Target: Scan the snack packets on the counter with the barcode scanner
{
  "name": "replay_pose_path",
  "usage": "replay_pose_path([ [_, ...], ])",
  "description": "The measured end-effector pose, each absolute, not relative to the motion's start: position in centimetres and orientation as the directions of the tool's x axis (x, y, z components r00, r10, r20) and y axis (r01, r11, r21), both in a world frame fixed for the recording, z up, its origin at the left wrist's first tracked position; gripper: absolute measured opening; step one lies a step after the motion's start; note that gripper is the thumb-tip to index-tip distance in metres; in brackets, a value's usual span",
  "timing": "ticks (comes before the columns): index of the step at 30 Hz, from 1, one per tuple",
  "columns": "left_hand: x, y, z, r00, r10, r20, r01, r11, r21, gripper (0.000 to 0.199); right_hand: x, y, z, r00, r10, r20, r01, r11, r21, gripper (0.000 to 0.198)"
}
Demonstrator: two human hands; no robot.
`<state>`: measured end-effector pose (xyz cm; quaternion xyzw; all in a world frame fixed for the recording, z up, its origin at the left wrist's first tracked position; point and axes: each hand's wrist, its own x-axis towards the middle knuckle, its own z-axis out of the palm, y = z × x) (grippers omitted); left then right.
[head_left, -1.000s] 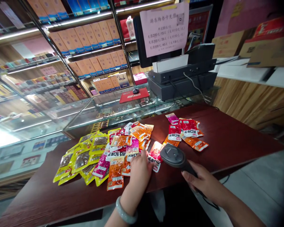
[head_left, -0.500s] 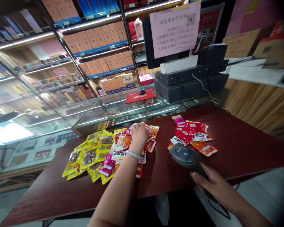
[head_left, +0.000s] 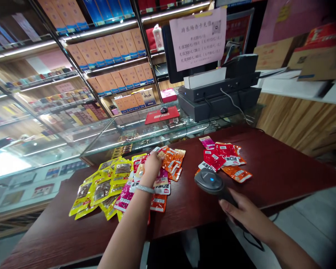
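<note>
My right hand (head_left: 245, 213) is wrapped around the handle of a dark grey barcode scanner (head_left: 211, 183), whose head shows a blue light. My left hand (head_left: 153, 163), with a pale bangle at the wrist, is closed at the top of the mixed pile. Its fingers pinch the edge of an orange snack packet (head_left: 169, 157); the fingertips are partly hidden. Around it lie magenta, red and white packets, among them a magenta packet (head_left: 124, 198). Yellow snack bags (head_left: 100, 190) with brown contents spread to the left. Beyond the scanner lies a separate group of red packets (head_left: 214, 158).
All the packets lie on a dark red table (head_left: 182, 213). Behind it stands a glass display counter (head_left: 140, 132) with a red mouse pad (head_left: 154, 117), a mouse and a cash drawer (head_left: 218, 106). Boxed goods (head_left: 109, 50) fill the back shelves.
My left hand has drawn its fingers together and turned within the pile, shifting packets and showing more orange ones. The scanner stays in my right hand. The whole view has shifted slightly.
</note>
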<state>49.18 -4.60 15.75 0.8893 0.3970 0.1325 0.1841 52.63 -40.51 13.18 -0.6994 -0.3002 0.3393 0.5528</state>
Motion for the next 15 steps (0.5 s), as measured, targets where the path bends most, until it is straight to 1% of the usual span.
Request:
replay_pose_path([
  [2, 48.8, -5.0, 16.1, 0.658, 0.752, 0.048, 0.575, -0.542, 0.613, 0.023, 52.5, -40.3, 13.3, 0.584, 0.798, -0.144, 0.039, -0.205, -0.978, 0.057],
  [3, 48.7, -5.4, 16.3, 0.666, 0.746, 0.003, 0.511, -0.459, 0.727, 0.026, 52.5, -40.2, 13.4, 0.585, 0.799, -0.14, 0.04, -0.2, -0.979, 0.056],
  [4, 48.7, -6.0, 16.5, 0.679, 0.732, -0.054, 0.433, -0.34, 0.835, 0.028, 52.5, -40.0, 13.6, 0.59, 0.797, -0.129, 0.042, -0.19, -0.981, 0.055],
  [5, 48.7, -6.7, 16.6, 0.699, 0.706, -0.116, 0.352, -0.197, 0.915, 0.029, 52.5, -39.8, 13.8, 0.594, 0.797, -0.112, 0.049, -0.175, -0.983, 0.054],
  [6, 48.8, -7.5, 16.8, 0.722, 0.67, -0.173, 0.279, -0.053, 0.959, 0.028, 52.4, -39.6, 14.1, 0.6, 0.795, -0.092, 0.058, -0.157, -0.986, 0.052],
  [8, 49.1, -9.2, 16.9, 0.759, 0.602, -0.249, 0.183, 0.169, 0.968, 0.025, 52.4, -39.1, 14.7, 0.605, 0.794, -0.059, 0.059, -0.119, -0.991, 0.051],
  [10, 49.5, -10.7, 16.8, 0.781, 0.558, -0.28, 0.142, 0.277, 0.95, 0.025, 52.4, -38.6, 15.1, 0.604, 0.795, -0.049, 0.031, -0.085, -0.996, 0.05],
  [13, 50.2, -12.2, 16.4, 0.791, 0.533, -0.301, 0.143, 0.317, 0.938, 0.026, 52.4, -38.1, 15.1, 0.593, 0.805, -0.039, -0.012, -0.04, -0.999, 0.047],
  [15, 50.6, -12.9, 16.2, 0.773, 0.581, -0.255, 0.142, 0.234, 0.962, 0.028, 52.5, -38.1, 14.7, 0.594, 0.803, -0.039, -0.033, -0.024, -0.999, 0.047],
])
